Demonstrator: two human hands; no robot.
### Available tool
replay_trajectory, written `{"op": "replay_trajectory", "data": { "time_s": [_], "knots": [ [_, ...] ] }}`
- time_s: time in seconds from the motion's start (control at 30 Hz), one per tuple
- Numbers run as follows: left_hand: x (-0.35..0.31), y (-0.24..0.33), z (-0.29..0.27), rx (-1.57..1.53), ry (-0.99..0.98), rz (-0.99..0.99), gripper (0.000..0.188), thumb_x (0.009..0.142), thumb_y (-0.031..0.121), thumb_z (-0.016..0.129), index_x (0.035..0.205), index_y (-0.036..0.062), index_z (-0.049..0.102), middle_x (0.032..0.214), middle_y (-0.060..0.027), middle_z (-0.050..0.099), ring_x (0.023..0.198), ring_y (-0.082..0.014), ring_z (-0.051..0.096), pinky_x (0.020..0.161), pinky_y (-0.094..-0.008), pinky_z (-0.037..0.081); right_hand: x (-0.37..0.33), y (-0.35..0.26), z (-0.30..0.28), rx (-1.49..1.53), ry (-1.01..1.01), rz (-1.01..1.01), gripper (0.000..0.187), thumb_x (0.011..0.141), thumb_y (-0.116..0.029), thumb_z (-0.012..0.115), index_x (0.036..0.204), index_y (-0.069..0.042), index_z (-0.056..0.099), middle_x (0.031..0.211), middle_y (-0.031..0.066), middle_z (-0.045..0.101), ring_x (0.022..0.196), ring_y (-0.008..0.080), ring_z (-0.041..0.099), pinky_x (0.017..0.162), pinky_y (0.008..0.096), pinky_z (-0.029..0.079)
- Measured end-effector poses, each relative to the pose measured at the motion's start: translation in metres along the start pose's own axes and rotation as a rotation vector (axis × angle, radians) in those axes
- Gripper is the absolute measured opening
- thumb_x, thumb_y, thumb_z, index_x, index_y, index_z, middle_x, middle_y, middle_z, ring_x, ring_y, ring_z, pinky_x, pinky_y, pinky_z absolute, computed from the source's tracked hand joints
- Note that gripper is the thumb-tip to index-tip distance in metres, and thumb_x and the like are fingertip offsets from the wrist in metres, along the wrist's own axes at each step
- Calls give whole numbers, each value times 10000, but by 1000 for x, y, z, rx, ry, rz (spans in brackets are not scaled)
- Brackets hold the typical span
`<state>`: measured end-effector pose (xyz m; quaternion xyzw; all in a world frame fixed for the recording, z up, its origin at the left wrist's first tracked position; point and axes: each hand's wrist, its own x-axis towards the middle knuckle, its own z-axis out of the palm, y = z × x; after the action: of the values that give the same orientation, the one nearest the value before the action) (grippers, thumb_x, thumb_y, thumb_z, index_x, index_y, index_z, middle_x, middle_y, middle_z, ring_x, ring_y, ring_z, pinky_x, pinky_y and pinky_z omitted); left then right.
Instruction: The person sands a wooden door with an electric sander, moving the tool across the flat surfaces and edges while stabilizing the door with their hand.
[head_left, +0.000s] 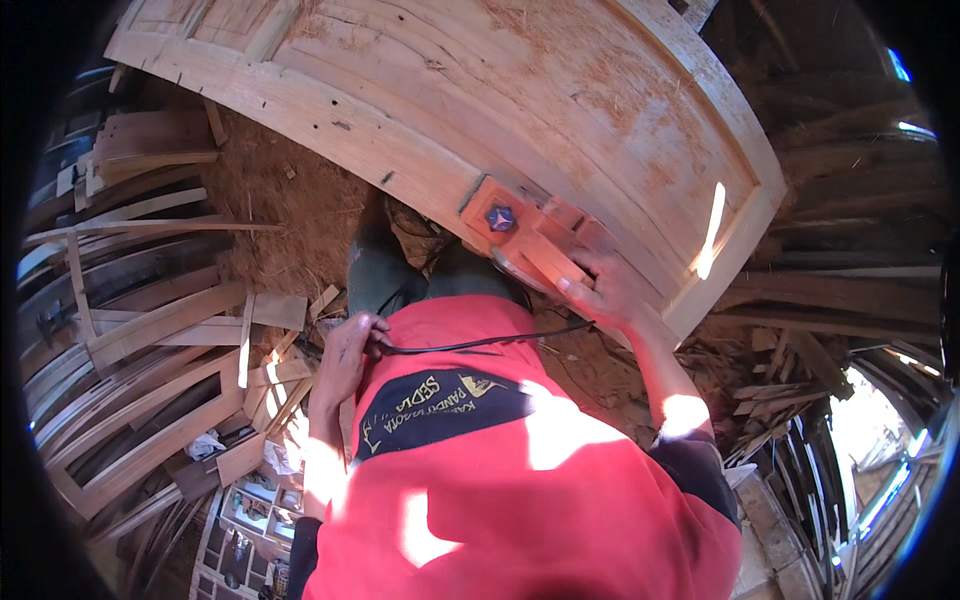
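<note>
My right hand (600, 290) grips an orange power sander (525, 232) that rests on the near edge of a large panelled wooden door (480, 90) lying flat in front of me. The door's surface is dusted with reddish sawdust. My left hand (350, 345) is closed around the sander's black power cord (480, 343), which runs across my red shirt toward the tool. Below the door edge, my dark green trousers show.
Stacks of wooden planks and curved offcuts (150, 330) pile up at my left. Sawdust (280, 200) covers the ground under the door. More scrap timber (800, 350) lies at the right, by a bright opening at the lower right.
</note>
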<state>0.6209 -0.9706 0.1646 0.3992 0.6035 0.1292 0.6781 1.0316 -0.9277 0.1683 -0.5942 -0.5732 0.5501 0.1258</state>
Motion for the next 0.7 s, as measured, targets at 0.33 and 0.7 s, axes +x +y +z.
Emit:
{"op": "replay_trajectory", "data": {
  "time_s": [0.33, 0.7],
  "knots": [
    [61, -58, -108, -30, 49, -233, 493, 1092, 342, 326, 1029, -42, 630, 887, -107, 727, 727, -123, 579, 702, -275, 469, 130, -87, 41, 56, -66, -24, 475, 771, -400, 701, 1007, 11, 673, 883, 185, 648, 794, 343, 637, 720, 406, 496],
    [130, -65, -227, 72, -44, -292, 503, 1081, 396, 370, 1264, -4, 614, 1203, -109, 681, 908, -176, 597, 816, -304, 479, 247, -172, 82, 8, -76, -66, 487, 728, -382, 718, 1036, -9, 661, 910, 183, 653, 860, 390, 632, 751, 443, 501]
  ]
}}
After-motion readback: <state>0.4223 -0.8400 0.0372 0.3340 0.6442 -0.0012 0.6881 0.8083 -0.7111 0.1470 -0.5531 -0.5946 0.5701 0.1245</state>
